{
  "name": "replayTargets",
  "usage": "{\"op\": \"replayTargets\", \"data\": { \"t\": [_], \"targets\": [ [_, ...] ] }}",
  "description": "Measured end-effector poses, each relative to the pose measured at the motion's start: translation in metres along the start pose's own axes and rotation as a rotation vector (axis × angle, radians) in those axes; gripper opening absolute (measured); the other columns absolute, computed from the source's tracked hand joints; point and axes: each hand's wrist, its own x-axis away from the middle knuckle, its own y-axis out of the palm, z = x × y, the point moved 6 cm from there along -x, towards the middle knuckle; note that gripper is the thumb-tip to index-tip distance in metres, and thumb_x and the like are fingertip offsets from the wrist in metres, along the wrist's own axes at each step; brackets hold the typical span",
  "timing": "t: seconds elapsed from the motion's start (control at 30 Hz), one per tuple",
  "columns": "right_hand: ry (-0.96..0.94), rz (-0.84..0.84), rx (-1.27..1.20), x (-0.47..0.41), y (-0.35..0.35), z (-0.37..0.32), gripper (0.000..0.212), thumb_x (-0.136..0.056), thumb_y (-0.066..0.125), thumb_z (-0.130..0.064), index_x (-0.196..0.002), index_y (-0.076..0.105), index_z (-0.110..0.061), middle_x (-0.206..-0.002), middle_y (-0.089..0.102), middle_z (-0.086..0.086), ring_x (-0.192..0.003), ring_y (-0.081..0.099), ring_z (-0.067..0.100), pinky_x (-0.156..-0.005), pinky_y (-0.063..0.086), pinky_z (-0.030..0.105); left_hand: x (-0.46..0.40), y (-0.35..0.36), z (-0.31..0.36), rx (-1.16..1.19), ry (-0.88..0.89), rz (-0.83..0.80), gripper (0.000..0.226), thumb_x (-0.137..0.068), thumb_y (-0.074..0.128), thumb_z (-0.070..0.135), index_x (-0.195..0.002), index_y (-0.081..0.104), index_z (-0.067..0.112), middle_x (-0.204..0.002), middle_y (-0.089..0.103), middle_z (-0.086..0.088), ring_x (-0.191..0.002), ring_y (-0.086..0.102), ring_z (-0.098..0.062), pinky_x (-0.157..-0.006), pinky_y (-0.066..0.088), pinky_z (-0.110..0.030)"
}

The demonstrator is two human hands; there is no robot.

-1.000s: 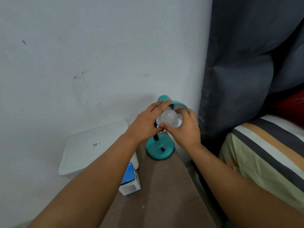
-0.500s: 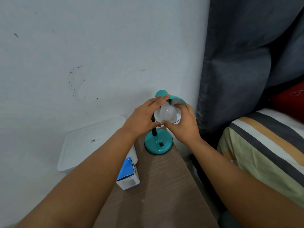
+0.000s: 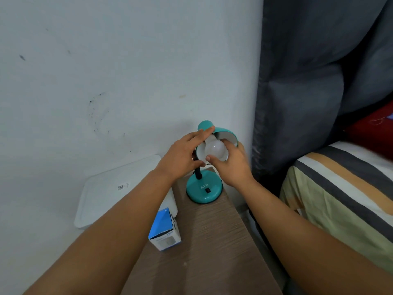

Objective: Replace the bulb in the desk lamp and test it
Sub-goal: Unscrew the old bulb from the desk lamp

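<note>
Teal metal frames everything I care about: the desk lamp (image 3: 204,188) stands at the far end of the wooden side table (image 3: 212,241), its shade (image 3: 225,135) tipped so the open mouth faces up and toward me. Inside that mouth sits the white bulb (image 3: 215,150), its round dome pointing out at me and its neck running back into the shade, toward the upper left. So the bulb's long axis lies along the shade's axis, slanting away from me, and any twist has to turn around that line.

I see my right hand (image 3: 231,167) just right of the shade, grasping the bulb: thumb tip on the lower edge of the dome, a finger curled over its upper right side. It is the nearer hand to the glass, and I judge it the one doing the turning. My left hand (image 3: 180,158) lies against the shade's left side, fingers stretched up along the rim toward the cap, steadying the shade rather than clenched on it; whether the thumb wraps behind I cannot tell.

Whether the base is fully seated in the socket is hidden by the shade. The black switch (image 3: 207,190) on the lamp's base sits below both hands, untouched. A blue and white bulb box (image 3: 165,233) stands on the table nearer me than the lamp.
</note>
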Motion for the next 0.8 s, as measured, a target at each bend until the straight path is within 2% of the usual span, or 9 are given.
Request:
{"op": "replayTargets", "data": {
  "t": [0.07, 0.17, 0.27, 0.37, 0.53, 0.63, 0.7, 0.73, 0.8],
  "targets": [
    [0.01, -0.005, -0.019, -0.001, 0.0, -0.003, 0.061, -0.081, 0.07, -0.047, -0.133, 0.045, -0.027, -0.141, 0.038, 0.005, -0.111, 0.053, 0.021, -0.083, 0.038, 0.027, -0.001, -0.002, 0.001, 0.036, -0.01, -0.006, 0.1, -0.075, 0.085, 0.015, -0.152, 0.026, 0.044, -0.142, 0.048, -0.001, -0.119, 0.056, -0.019, -0.096, 0.054, -0.04],
    [0.008, 0.012, -0.058, -0.001, -0.001, -0.005, 0.062, -0.081, 0.07, -0.047, -0.133, 0.045, -0.026, -0.137, 0.042, 0.004, -0.107, 0.048, 0.012, -0.085, 0.037, 0.025, -0.001, -0.002, 0.002, 0.094, -0.03, -0.035, 0.096, -0.08, 0.08, 0.011, -0.152, 0.026, 0.043, -0.146, 0.044, 0.0, -0.122, 0.053, -0.016, -0.097, 0.054, -0.033],
    [0.001, 0.04, -0.096, 0.0, 0.0, -0.002, 0.066, -0.079, 0.071, -0.05, -0.134, 0.046, -0.023, -0.133, 0.048, 0.001, -0.115, 0.049, 0.014, -0.089, 0.04, 0.025, -0.002, -0.002, 0.001, 0.154, -0.036, -0.037, 0.086, -0.086, 0.072, 0.007, -0.152, 0.028, 0.042, -0.148, 0.043, 0.003, -0.128, 0.046, -0.01, -0.099, 0.051, -0.027],
    [0.003, 0.081, -0.129, 0.001, 0.0, 0.002, 0.065, -0.077, 0.073, -0.052, -0.13, 0.05, -0.022, -0.128, 0.052, -0.001, -0.117, 0.051, 0.015, -0.095, 0.046, 0.032, -0.005, -0.004, 0.001, 0.198, -0.047, -0.046, 0.077, -0.093, 0.064, 0.007, -0.151, 0.029, 0.045, -0.15, 0.042, 0.008, -0.133, 0.041, -0.005, -0.1, 0.05, -0.026],
    [-0.001, 0.133, -0.158, 0.0, -0.001, -0.001, 0.062, -0.077, 0.074, -0.052, -0.126, 0.053, -0.021, -0.124, 0.054, -0.002, -0.112, 0.051, 0.013, -0.088, 0.042, 0.024, -0.008, -0.009, 0.0, 0.371, -0.114, -0.077, 0.06, -0.101, 0.054, 0.014, -0.147, 0.036, 0.047, -0.15, 0.038, 0.024, -0.137, 0.043, -0.005, -0.105, 0.048, -0.03],
    [-0.005, 0.155, -0.163, 0.0, -0.001, -0.002, 0.062, -0.076, 0.074, -0.054, -0.125, 0.052, -0.023, -0.126, 0.054, -0.003, -0.113, 0.051, 0.013, -0.088, 0.043, 0.025, -0.006, -0.01, 0.0, 0.522, -0.199, -0.081, 0.049, -0.105, 0.046, 0.019, -0.144, 0.042, 0.048, -0.15, 0.042, 0.019, -0.136, 0.045, -0.006, -0.1, 0.052, -0.028],
    [-0.016, 0.15, -0.145, 0.0, 0.002, -0.002, 0.061, -0.077, 0.071, -0.057, -0.126, 0.052, -0.026, -0.131, 0.052, -0.002, -0.117, 0.05, 0.016, -0.093, 0.049, 0.033, -0.005, -0.011, 0.001, 0.566, -0.249, -0.056, 0.045, -0.106, 0.044, 0.019, -0.144, 0.045, 0.042, -0.134, 0.055, 0.018, -0.122, 0.055, -0.001, -0.09, 0.053, -0.018],
    [-0.019, 0.147, -0.137, 0.0, 0.003, -0.002, 0.061, -0.077, 0.07, -0.058, -0.127, 0.052, -0.028, -0.134, 0.049, 0.0, -0.119, 0.05, 0.018, -0.094, 0.051, 0.038, -0.006, -0.012, 0.001, 0.568, -0.269, -0.039, 0.044, -0.106, 0.043, 0.019, -0.144, 0.046, 0.04, -0.116, 0.062, 0.017, -0.109, 0.059, 0.004, -0.085, 0.053, -0.014],
    [-0.023, 0.146, -0.106, -0.002, 0.003, -0.005, 0.061, -0.079, 0.068, -0.059, -0.129, 0.052, -0.029, -0.142, 0.043, 0.003, -0.123, 0.05, 0.022, -0.096, 0.051, 0.042, -0.008, -0.014, 0.001, 0.576, -0.305, 0.002, 0.042, -0.106, 0.042, 0.018, -0.142, 0.049, 0.038, -0.092, 0.062, 0.015, -0.09, 0.062, 0.009, -0.08, 0.053, -0.013]
  ]
}}
